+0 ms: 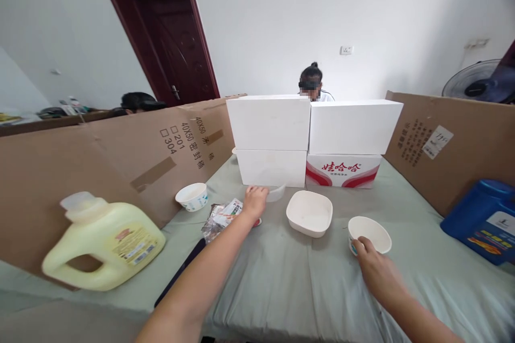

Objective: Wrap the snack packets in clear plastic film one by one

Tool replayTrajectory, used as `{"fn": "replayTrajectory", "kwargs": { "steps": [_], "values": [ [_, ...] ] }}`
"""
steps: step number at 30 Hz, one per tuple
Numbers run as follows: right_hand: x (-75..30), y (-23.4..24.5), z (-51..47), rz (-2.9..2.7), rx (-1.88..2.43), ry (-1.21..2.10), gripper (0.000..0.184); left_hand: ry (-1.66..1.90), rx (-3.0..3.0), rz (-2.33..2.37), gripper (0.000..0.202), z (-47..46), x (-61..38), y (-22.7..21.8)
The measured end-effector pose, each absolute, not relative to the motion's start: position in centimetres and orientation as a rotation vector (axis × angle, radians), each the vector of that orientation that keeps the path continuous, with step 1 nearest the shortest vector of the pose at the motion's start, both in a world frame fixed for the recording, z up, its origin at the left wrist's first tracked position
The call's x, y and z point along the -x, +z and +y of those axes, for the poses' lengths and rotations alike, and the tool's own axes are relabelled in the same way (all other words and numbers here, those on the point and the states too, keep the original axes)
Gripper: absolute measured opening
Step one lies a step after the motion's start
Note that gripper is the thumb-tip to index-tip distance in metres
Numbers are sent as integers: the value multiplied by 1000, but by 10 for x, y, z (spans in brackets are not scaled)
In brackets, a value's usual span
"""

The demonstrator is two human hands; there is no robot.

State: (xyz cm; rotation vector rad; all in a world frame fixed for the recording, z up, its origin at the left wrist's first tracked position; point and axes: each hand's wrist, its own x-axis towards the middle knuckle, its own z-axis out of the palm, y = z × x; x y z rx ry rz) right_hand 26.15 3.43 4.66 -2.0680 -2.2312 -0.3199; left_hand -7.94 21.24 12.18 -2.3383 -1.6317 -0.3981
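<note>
My left hand (254, 202) reaches forward over the table, its fingers curled down at a clear plastic cup (277, 192) lying in front of the white boxes; whether it grips the cup is unclear. Under the hand lie some small packets (220, 217) and a red bit. My right hand (372, 268) rests at the near rim of a round white paper bowl (369, 233), fingers curled against its side. Between the hands sits a white square bowl (309, 213).
Another paper bowl (193, 196) stands at the left. A pale yellow jug (102, 244) lies near left, a blue jug (485, 220) at right. Stacked white boxes (309, 139) and cardboard walls (120, 166) ring the green-clothed table (289, 284). A person sits behind the boxes.
</note>
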Motion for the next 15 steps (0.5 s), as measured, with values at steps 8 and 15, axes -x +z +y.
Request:
{"fn": "replayTrajectory", "kwargs": {
  "steps": [8,15],
  "values": [
    [-330,56,82,-2016,2253,-360,35,-496,1918,-1723,32,172,190,160],
    [-258,43,89,-2215,1648,-284,36,-353,1724,-1886,33,121,257,138]
  ]
}}
